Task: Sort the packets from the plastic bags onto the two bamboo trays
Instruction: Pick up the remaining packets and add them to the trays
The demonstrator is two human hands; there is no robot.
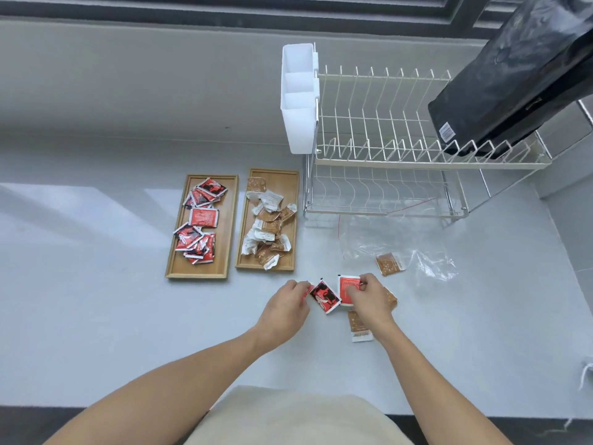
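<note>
Two bamboo trays lie side by side on the counter. The left tray (171,261) holds several red packets, the right tray (290,220) several brown and white packets. In front of the trays my left hand (285,305) pinches a red packet (325,296) by its left edge. My right hand (369,295) grips another red packet (346,289) lying face down. A brown packet (358,326) lies by my right wrist, a second brown packet peeks out behind that hand, and a third brown packet (389,264) rests by the clear plastic bag (394,242).
A white two-tier dish rack (385,149) stands right behind the plastic bag, with a white cutlery holder (300,97) on its left end and a black pouch (510,75) leaning on its top tier. The counter's front edge runs just before my body.
</note>
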